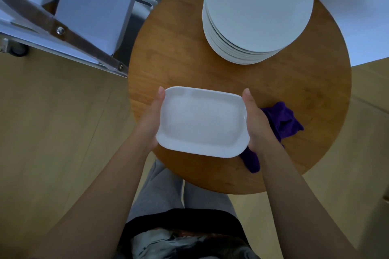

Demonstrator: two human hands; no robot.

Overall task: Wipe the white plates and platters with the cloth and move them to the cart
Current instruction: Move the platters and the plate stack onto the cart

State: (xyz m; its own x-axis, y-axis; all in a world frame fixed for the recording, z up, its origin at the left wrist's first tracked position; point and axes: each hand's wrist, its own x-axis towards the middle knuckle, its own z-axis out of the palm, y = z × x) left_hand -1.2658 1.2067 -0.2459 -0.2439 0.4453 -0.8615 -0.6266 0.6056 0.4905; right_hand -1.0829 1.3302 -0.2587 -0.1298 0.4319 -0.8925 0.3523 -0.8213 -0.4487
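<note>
A white rectangular platter [203,122] is held level over the near edge of the round wooden table [168,52], one hand at each short end. The left hand [150,120] cups the end nearer the cart, its thumb lying along the rim and its fingers hidden beneath; the right hand [255,120] grips the opposite end the same way, thumb up along the rim. Both hands are clamped on the platter, well apart from each other, which keeps the wide dish flat and steady while it is off the table.

The purple cloth [280,120] lies crumpled on the table just beyond the right hand, partly under that wrist and the platter's corner. It seems set down so that both hands are free for carrying, which suggests the wiping of this piece is finished, though the dish's surface gives no sure sign either way.

At the far side of the table stands a stack of round white plates [256,14], untouched and probably waiting their turn. The cart [88,6] stands off the table's far left edge, its metal frame and white surfaces in view, so the platter likely has to travel leftward and away from the person to reach it
</note>
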